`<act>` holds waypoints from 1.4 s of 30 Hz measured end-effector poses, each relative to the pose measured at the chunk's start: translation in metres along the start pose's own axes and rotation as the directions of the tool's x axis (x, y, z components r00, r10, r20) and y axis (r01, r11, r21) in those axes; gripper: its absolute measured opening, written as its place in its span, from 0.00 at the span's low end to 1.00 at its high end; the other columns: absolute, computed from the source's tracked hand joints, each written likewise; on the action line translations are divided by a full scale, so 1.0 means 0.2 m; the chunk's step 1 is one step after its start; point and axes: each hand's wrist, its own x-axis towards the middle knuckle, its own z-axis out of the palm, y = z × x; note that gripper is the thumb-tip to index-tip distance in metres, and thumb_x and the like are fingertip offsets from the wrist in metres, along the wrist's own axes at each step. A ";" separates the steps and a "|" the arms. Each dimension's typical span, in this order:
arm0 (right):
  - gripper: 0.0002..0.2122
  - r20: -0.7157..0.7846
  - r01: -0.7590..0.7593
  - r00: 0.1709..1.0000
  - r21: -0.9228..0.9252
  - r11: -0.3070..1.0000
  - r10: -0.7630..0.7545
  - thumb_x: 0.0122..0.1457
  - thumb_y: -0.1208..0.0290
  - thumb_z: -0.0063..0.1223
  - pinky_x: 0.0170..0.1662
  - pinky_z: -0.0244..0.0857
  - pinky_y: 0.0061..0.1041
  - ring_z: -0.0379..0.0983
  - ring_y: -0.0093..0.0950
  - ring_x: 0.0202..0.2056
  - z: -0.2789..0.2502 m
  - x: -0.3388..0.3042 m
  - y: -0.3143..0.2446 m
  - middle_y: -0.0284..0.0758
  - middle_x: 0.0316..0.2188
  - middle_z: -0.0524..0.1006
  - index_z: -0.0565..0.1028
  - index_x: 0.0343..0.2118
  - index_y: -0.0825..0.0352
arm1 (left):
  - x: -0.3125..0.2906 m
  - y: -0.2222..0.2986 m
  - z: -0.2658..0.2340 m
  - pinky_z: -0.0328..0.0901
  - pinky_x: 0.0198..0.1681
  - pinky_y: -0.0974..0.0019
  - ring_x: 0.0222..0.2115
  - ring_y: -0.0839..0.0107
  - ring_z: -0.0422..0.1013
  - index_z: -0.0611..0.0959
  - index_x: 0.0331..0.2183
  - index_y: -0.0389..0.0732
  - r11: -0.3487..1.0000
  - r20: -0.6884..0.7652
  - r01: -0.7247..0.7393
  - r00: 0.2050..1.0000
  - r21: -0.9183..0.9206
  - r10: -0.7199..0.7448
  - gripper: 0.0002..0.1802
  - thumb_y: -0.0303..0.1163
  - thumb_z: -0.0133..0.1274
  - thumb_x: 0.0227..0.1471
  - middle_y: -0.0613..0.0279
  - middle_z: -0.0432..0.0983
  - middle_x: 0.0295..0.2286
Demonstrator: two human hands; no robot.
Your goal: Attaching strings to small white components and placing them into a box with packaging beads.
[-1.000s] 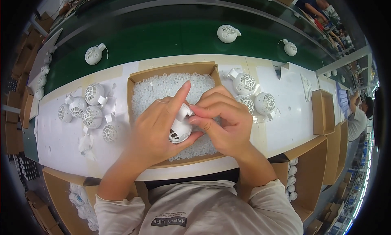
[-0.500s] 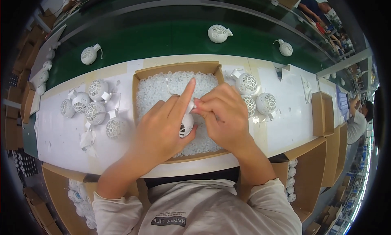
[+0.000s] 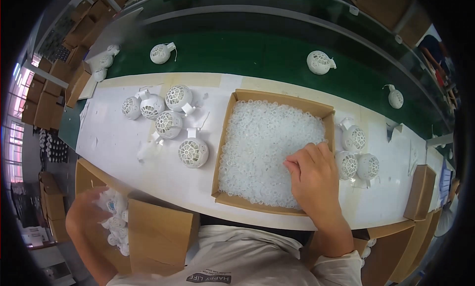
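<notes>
My left hand [image 3: 92,207] is down at the open carton [image 3: 158,231] at lower left, over white lattice balls [image 3: 118,221]; blur hides its fingers and anything in them. Above the shallow cardboard tray [image 3: 217,179] of small clear rings [image 3: 267,147], my right hand [image 3: 315,177] hovers near the right side. Its thumb and fingertips are pinched together, and whatever may be between them is too small to make out. Several white openwork balls with square tabs [image 3: 193,152] lie left of the tray. Three similar balls [image 3: 354,138] sit to its right.
A green conveyor belt [image 3: 237,53] runs behind the white table [image 3: 123,152], carrying spaced white balls [image 3: 320,62]. An empty-looking small carton [image 3: 420,192] stands at the table's right end. Another carton [image 3: 391,251] with white balls is at lower right. A co-worker [image 3: 433,51] is at far right.
My hands have parted, and the white ball between them is gone from there. The left hand swung down-left to the carton; the right stayed over the tray. My view shifted left.
</notes>
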 end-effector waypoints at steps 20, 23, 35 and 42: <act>0.05 -0.112 0.098 0.990 0.095 0.991 -0.087 0.47 0.75 0.63 0.36 0.62 0.33 0.68 0.34 0.33 0.01 -0.06 0.09 0.31 0.25 0.73 0.77 0.25 0.63 | 2.16 0.64 -0.35 0.70 0.48 0.51 0.50 0.52 0.71 0.77 0.52 0.53 0.947 -0.717 -0.281 0.628 0.153 0.302 0.29 0.28 0.59 0.44 0.55 0.71 0.49; 0.05 -0.139 0.105 0.987 0.167 0.980 -0.082 0.47 0.75 0.63 0.35 0.63 0.32 0.69 0.33 0.33 0.00 -0.06 0.12 0.31 0.26 0.74 0.76 0.25 0.63 | 1.95 0.84 -0.47 0.72 0.43 0.55 0.46 0.58 0.73 0.76 0.52 0.54 0.879 -0.594 -0.409 0.780 -0.245 0.197 0.27 0.33 0.59 0.48 0.59 0.73 0.46; 0.04 -0.066 0.197 0.980 0.209 0.958 -0.187 0.47 0.76 0.62 0.36 0.68 0.29 0.69 0.32 0.33 0.01 -0.05 0.14 0.32 0.27 0.75 0.80 0.28 0.66 | 0.61 1.51 -0.05 0.76 0.29 0.59 0.36 0.59 0.77 0.76 0.39 0.37 -0.160 -0.577 -0.655 0.492 -0.739 0.652 0.17 0.40 0.56 0.54 0.59 0.71 0.34; 0.05 -0.029 0.124 0.992 0.187 0.975 -0.120 0.46 0.77 0.64 0.35 0.68 0.29 0.70 0.33 0.32 0.00 -0.06 0.13 0.33 0.28 0.76 0.82 0.28 0.66 | 0.51 1.64 0.32 0.78 0.33 0.58 0.39 0.56 0.76 0.76 0.33 0.35 -0.166 -0.634 -0.713 0.460 -0.681 0.622 0.10 0.32 0.56 0.52 0.58 0.70 0.32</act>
